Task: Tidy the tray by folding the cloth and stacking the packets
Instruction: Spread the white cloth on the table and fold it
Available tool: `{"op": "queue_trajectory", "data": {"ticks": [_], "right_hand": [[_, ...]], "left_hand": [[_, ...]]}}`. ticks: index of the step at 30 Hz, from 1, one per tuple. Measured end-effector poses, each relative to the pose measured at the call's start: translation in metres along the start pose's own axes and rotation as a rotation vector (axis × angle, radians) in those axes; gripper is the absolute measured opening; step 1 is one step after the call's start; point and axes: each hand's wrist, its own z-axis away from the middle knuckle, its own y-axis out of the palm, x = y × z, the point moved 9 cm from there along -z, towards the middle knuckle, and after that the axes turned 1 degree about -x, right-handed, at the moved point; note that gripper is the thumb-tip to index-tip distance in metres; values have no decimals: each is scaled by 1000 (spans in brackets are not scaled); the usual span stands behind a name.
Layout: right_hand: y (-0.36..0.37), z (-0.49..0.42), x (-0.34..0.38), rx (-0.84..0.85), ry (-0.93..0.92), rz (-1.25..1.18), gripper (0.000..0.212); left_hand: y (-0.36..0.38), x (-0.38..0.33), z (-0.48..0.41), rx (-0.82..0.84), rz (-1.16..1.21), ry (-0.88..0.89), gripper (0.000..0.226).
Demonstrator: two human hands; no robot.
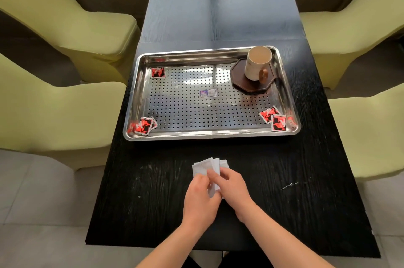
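Observation:
A small white cloth, partly folded into layers, is held just above the black table in front of the tray. My left hand and my right hand both grip it, fingers pinching its near part. The steel perforated tray lies beyond. Red and black packets rest inside it: one at the far left, a couple overlapping at the near left corner, and two at the near right corner.
A white mug with a brown handle stands on a dark octagonal coaster in the tray's far right corner. Yellow-green chairs flank the black table on both sides. A small white scrap lies on the table to the right.

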Motion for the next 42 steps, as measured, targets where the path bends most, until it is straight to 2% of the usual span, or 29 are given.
{"op": "queue_trajectory", "data": {"ticks": [1,3,6,12,14,17,20,22,25,30,37,39,42], "right_hand": [[-5,-2,0,-32,-6,72,22],[-14,-8,-1,-108,-2,151,14],[-28,-18,-3,-194,-2,307,29],[-37,-19,-12,-242,-17,459,34],[-38,-20,-15,-241,-18,497,36],[-45,-23,-15,-246,10,562,43],[-51,-21,-12,-257,-23,665,51],[-49,-15,-7,-258,-110,717,44],[-40,-7,-12,-234,-153,778,30],[-40,-7,-27,-252,-45,791,28],[-39,-9,-25,-264,-34,797,28],[-39,-9,-27,-265,-20,768,29],[-40,-9,-30,-271,18,737,32]], "left_hand": [[4,1,1,9,-10,-8,17],[9,4,3,27,-31,-15,22],[12,13,7,65,-62,-25,36],[12,27,3,100,-257,-27,45],[18,28,3,172,-402,32,46],[25,23,4,241,-617,216,38],[25,21,-2,238,-721,357,27],[27,24,-8,239,-750,399,21],[30,30,-17,271,-741,395,28],[39,45,-19,315,-747,331,62],[44,53,-20,365,-737,226,71],[41,49,-22,336,-584,149,68],[18,45,-28,97,-136,-112,68]]}}
